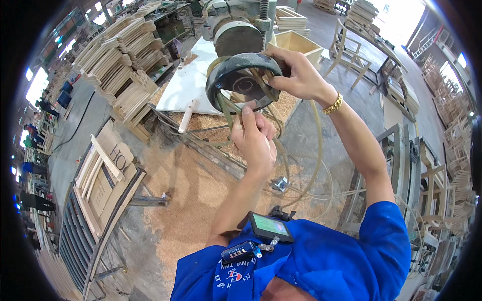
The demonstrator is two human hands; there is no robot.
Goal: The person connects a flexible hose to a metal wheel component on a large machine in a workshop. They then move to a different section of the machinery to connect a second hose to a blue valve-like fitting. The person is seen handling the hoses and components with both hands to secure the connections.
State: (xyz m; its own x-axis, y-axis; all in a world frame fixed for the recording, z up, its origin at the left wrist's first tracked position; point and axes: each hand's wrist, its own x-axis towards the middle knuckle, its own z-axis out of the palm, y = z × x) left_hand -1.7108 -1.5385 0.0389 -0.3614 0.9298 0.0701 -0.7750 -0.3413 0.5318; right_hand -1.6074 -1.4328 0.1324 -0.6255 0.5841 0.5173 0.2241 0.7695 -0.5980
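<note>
A dark, ring-shaped guard with an open middle (215, 86) sits just below the round metal head of a machine (237, 38). Around the guard's right rim, the fingers and thumb of my right hand (299, 74) are closed. My left hand (255, 136) is lower, its thumb and fingers pinched at the near edge of the guard beside a tan strap or hose (227, 108). Whether that hand holds the strap or the rim is hard to make out. Through the ring's opening a round grey part (245, 85) shows, partly hidden by the strips and fingers.
Under the guard, a white board (188, 80) carries sawdust and a small wood strip (188, 116). Tall stacks of wooden parts (120, 55) stand at left. A wooden box (301, 46) is behind my right hand. Air hoses (320, 145) loop down to the sawdust-covered floor.
</note>
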